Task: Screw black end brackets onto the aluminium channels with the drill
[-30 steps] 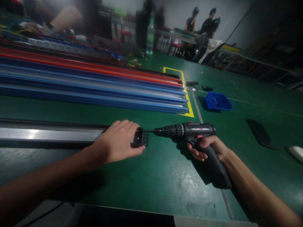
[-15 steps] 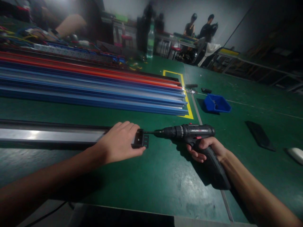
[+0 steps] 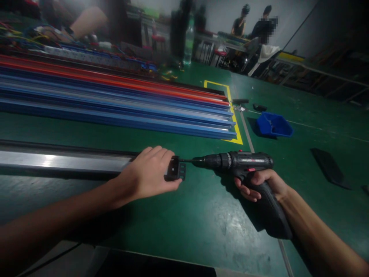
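Black all over bar a few red details, the power drill point(image 3: 250, 161) sits in the right hand point(image 3: 273, 182), fingers curled around its handle. Left of the drill, the left hand point(image 3: 152, 173) clasps an end bracket point(image 3: 173, 174) on a long metal bar point(image 3: 63, 161), the drill's bit point(image 3: 188, 160) meeting it (exact contact is unclear). Beyond the drill, leftward, lie blue rails point(image 3: 144, 111).

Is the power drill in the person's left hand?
No, the right hand grips the power drill, while the left hand clasps the end of the silver-and-black rail.
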Demonstrator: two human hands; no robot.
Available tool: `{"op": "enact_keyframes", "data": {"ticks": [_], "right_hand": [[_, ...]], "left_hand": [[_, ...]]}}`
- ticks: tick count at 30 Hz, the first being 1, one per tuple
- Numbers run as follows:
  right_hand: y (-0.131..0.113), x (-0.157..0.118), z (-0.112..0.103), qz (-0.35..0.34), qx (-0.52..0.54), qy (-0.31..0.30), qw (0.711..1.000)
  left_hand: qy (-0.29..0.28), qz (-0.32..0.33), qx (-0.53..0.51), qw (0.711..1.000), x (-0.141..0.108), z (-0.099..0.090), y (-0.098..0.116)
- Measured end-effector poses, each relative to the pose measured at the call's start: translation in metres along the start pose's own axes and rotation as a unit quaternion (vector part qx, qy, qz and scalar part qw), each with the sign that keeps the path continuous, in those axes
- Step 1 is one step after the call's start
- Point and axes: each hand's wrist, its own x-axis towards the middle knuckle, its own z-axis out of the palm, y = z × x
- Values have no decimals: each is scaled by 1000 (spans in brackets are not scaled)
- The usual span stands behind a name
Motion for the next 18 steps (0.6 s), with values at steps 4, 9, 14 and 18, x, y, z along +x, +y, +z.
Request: {"op": "enact_keyframes", "data": {"ticks": [4, 9, 14, 18], "right_hand": [[-1, 0, 1, 6, 2, -3, 1000], [-1, 0, 1, 6, -5, 19, 1000], [0, -1, 2, 13, 0, 30, 999], [0, -1, 4, 17, 8, 34, 999]], "left_hand": [[-17, -11, -5, 1000, 3, -2, 2], [-14, -9, -3, 1000, 3, -1, 2], [-7, -6, 0, 1000, 1, 1, 0], [2, -3, 1, 1000, 1, 3, 1]]}}
